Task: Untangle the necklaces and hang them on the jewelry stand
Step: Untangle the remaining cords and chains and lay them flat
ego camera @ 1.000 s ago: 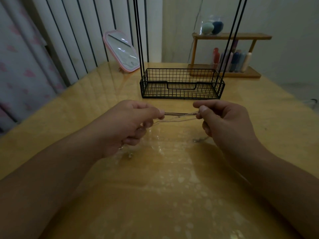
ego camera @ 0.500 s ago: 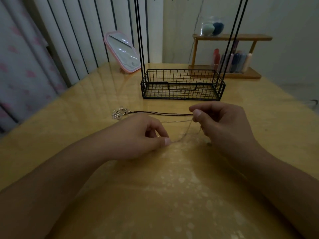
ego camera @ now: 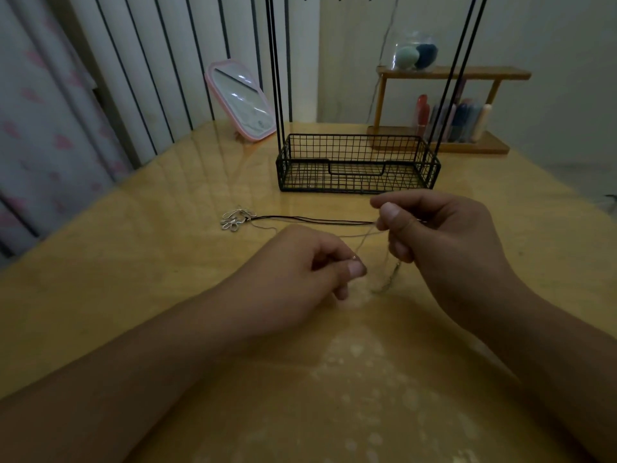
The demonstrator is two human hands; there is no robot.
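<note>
A dark cord necklace (ego camera: 314,220) stretches across the table from a silver pendant (ego camera: 235,219) at the left to my right hand (ego camera: 434,235), which pinches its other end. A thin pale chain (ego camera: 364,240) runs from that same pinch down to my left hand (ego camera: 300,272), whose thumb and forefinger are closed on it. More of the chain dangles below my right hand onto the table. The black wire jewelry stand (ego camera: 357,162) stands behind my hands, its basket base on the table and its thin rods rising out of view.
A pink-framed mirror (ego camera: 240,101) leans at the back left. A wooden shelf (ego camera: 450,111) with bottles and a clear jar of sponges stands at the back right. The glossy wooden table (ego camera: 133,279) meets curtains along its left edge.
My left hand let the dark cord go and dropped nearer to me, pinching the pale chain. The pendant now lies on the table at the left. My right hand stayed put.
</note>
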